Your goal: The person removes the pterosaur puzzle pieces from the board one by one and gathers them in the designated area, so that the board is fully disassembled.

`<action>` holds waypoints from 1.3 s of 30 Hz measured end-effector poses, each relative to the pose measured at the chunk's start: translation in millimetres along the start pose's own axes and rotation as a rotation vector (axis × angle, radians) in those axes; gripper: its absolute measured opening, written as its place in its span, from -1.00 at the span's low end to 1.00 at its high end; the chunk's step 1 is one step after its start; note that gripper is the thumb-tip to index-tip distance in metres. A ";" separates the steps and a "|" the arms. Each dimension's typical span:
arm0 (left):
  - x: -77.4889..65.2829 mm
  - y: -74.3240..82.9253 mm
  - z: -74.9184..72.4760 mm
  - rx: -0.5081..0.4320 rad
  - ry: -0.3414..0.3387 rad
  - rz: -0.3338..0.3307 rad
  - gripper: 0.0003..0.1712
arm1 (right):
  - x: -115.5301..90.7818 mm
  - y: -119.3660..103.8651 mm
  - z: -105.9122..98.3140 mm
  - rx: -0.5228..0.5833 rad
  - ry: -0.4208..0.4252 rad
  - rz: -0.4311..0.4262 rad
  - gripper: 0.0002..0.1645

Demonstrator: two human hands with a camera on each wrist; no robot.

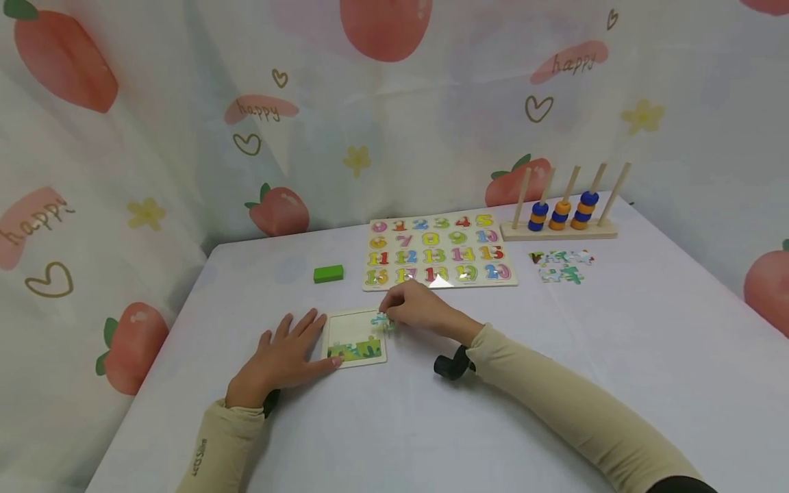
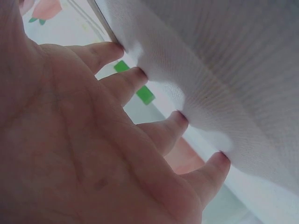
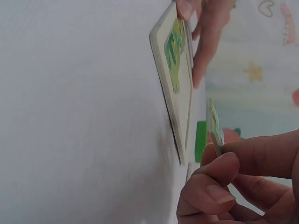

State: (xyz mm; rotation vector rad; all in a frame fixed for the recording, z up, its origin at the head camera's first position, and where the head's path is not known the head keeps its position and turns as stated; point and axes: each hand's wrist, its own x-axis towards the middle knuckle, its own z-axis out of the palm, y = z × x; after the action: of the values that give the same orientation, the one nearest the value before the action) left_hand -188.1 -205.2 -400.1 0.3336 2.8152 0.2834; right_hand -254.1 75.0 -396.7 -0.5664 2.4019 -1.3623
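A square puzzle tray (image 1: 356,365) lies on the table with green joined pieces (image 1: 354,350) along its near side. My left hand (image 1: 280,363) is spread at the tray's left edge, thumb over its near rim. The left wrist view shows its fingertips (image 2: 180,116) on the white cloth. Above the tray's right edge, my right hand (image 1: 416,308) pinches a light blue and green puzzle piece (image 1: 381,320) between thumb and fingers. In the right wrist view that thin puzzle piece (image 3: 215,123) is held edge-on, apart from the tray.
Behind the tray lie a green block (image 1: 329,274) and a number board (image 1: 439,250). Several loose puzzle pieces (image 1: 561,267) lie to the right, in front of a wooden bead stacker (image 1: 559,233). A patterned curtain (image 1: 394,137) hangs behind the table.
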 end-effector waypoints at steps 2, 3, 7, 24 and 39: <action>-0.5 0.2 0.3 -0.002 0.001 -0.001 0.14 | -2.3 3.2 -5.1 0.010 0.009 0.009 -0.84; -0.9 0.1 0.5 -0.004 0.001 -0.002 0.14 | -3.8 4.3 -7.8 0.014 0.014 0.015 -0.85; -1.7 -0.3 1.0 -0.010 0.005 0.003 0.13 | -9.5 10.0 -18.4 0.027 0.040 0.022 -0.87; -1.5 -2.4 3.4 -0.012 0.020 0.013 0.14 | -35.8 34.4 -65.8 0.020 0.153 0.087 -0.84; 0.0 -1.4 2.2 -0.004 0.016 0.016 0.13 | -70.2 62.9 -124.4 -0.036 0.281 0.145 -0.80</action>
State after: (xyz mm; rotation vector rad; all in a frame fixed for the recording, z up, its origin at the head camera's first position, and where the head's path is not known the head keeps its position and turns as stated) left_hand -187.7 -206.1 -402.4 0.3543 2.8282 0.2958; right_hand -261.5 230.3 -384.1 -0.2141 2.6316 -1.4193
